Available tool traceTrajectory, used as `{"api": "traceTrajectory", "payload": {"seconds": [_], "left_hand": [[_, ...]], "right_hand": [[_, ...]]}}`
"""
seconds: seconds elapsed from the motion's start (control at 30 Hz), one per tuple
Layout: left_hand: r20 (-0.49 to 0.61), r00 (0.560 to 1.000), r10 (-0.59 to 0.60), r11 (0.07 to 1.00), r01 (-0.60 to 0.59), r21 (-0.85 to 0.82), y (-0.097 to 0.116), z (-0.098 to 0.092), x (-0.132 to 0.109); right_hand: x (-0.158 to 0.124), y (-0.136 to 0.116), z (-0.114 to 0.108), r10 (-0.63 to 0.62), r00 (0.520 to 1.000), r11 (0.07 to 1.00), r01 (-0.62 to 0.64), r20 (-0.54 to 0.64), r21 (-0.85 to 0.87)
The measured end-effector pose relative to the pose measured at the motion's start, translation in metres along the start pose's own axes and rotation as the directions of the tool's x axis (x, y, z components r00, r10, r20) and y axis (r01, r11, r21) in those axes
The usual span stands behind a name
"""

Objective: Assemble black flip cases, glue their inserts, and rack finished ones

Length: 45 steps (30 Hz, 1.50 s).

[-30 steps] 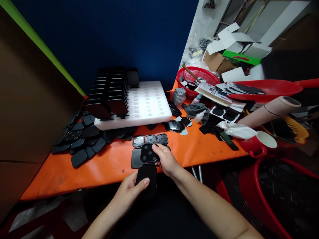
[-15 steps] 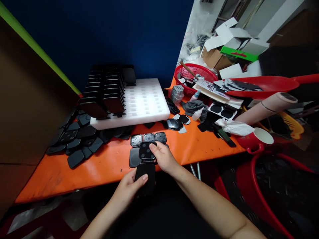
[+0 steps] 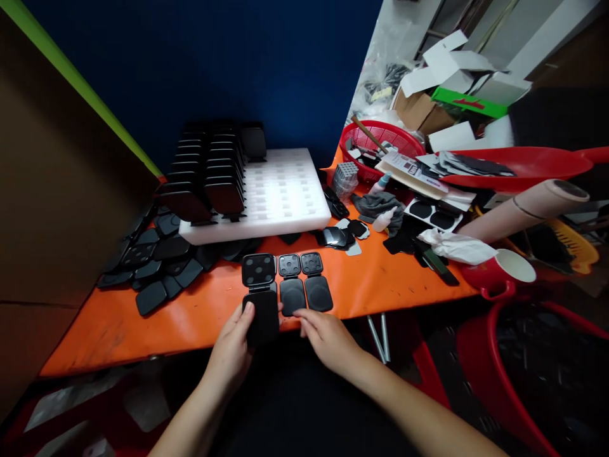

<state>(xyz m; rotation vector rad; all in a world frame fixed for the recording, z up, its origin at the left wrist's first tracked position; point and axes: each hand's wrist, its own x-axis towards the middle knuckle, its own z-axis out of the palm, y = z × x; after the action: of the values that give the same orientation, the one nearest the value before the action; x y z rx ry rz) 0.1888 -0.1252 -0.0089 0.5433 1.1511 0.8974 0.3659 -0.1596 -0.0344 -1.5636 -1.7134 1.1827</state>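
Observation:
My left hand (image 3: 236, 335) grips a black hinged square case (image 3: 262, 320), folded out so that its dotted upper half (image 3: 258, 269) points away from me. The thumb lies on the plain lower half. My right hand (image 3: 328, 336) is off that case, fingers apart, with its fingertips at the near edge of another opened case (image 3: 292, 296) on the table. Whether they touch it I cannot tell. A similar opened case (image 3: 318, 292) lies to its right, dotted part at the back. A further case is mostly hidden behind the held one.
A white foam block (image 3: 285, 197) bears rows of upright black cases (image 3: 226, 193). More black pieces (image 3: 152, 295) are heaped at left. To the right are small bottles (image 3: 384, 219), a red basket (image 3: 380, 136), a red mug (image 3: 497, 276) and a red tub (image 3: 490, 336).
My right hand has left the dotted half of the held case and come down to the front edge of a case on the table. The left hand's case has shifted slightly left.

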Motion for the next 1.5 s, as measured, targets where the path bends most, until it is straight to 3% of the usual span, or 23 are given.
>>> {"api": "traceTrajectory", "payload": {"seconds": [0.07,0.13,0.23,0.3,0.37,0.5,0.57,0.63,0.73,0.83,0.9,1.0,1.07,1.13,1.2,1.3,1.4,1.5], "left_hand": [[0.006,0.999,-0.036,0.999,0.036,0.0,0.001,-0.003,0.0],[0.059,0.994,-0.094,0.995,0.093,0.017,0.001,0.0,-0.003],[0.153,0.969,-0.194,0.981,0.187,0.055,-0.005,0.009,-0.009],[0.208,0.945,-0.251,0.967,0.234,0.101,-0.01,0.014,-0.013],[0.245,0.931,-0.271,0.96,0.242,0.144,-0.013,0.015,-0.016],[0.303,0.936,-0.179,0.968,0.114,0.222,-0.012,0.01,-0.019],[0.323,0.933,-0.156,0.966,0.076,0.248,-0.009,0.008,-0.019],[0.312,0.935,-0.167,0.967,0.094,0.237,-0.008,0.01,-0.019],[0.229,0.951,-0.207,0.97,0.168,0.177,-0.01,0.016,-0.017],[0.158,0.961,-0.226,0.969,0.204,0.141,-0.014,0.019,-0.017],[0.166,0.963,-0.214,0.97,0.19,0.151,-0.014,0.018,-0.018],[0.264,0.946,-0.19,0.963,0.126,0.239,-0.004,0.01,-0.016],[0.305,0.939,-0.16,0.944,0.056,0.324,0.008,0.001,-0.009],[0.239,0.967,-0.085,0.93,-0.009,0.367,0.023,-0.009,0.002],[0.087,0.995,0.042,0.941,-0.069,0.332,0.037,-0.017,0.015],[-0.043,0.978,0.205,0.975,-0.201,0.091,0.044,-0.016,0.025],[0.035,0.972,0.232,0.968,-0.227,-0.104,0.03,-0.001,0.018],[0.184,0.982,0.029,0.999,-0.036,0.036,0.008,0.014,0.003]], "right_hand": [[-0.006,0.005,-0.009,0.039,0.999,0.997,-0.039,0.002,-0.061],[-0.003,0.005,-0.017,0.066,0.997,0.998,-0.066,-0.033,-0.01],[0.015,-0.003,-0.027,0.082,0.983,0.965,-0.038,-0.163,0.258],[0.031,-0.011,-0.031,0.088,0.98,0.901,-0.002,-0.178,0.434],[0.043,-0.017,-0.033,0.093,0.989,0.83,-0.013,-0.115,0.558],[0.051,-0.023,-0.028,0.126,0.99,0.674,-0.137,0.07,0.726],[0.049,-0.023,-0.025,0.148,0.985,0.643,-0.162,0.086,0.748],[0.046,-0.022,-0.024,0.156,0.988,0.712,-0.109,-0.005,0.694],[0.043,-0.022,-0.028,0.064,0.972,0.918,0.031,-0.224,0.396],[0.043,-0.021,-0.029,-0.035,0.959,0.978,0.09,-0.281,0.186],[0.046,-0.02,-0.026,0.014,0.976,0.945,0.059,-0.219,0.322],[0.05,-0.015,-0.021,0.12,0.99,0.794,-0.049,-0.077,0.605],[0.05,-0.011,-0.023,0.138,0.99,0.739,-0.09,-0.019,0.668],[0.046,-0.007,-0.028,0.123,0.991,0.725,-0.128,0.057,0.677],[0.039,-0.006,-0.029,0.094,0.973,0.688,-0.218,0.212,0.692],[0.025,-0.012,-0.015,0.07,0.898,0.558,-0.397,0.435,0.729],[0.014,-0.022,0.016,0.139,0.9,0.391,-0.432,0.412,0.812],[0.01,-0.028,0.041,0.161,0.932,0.403,-0.362,0.325,0.84]]}}
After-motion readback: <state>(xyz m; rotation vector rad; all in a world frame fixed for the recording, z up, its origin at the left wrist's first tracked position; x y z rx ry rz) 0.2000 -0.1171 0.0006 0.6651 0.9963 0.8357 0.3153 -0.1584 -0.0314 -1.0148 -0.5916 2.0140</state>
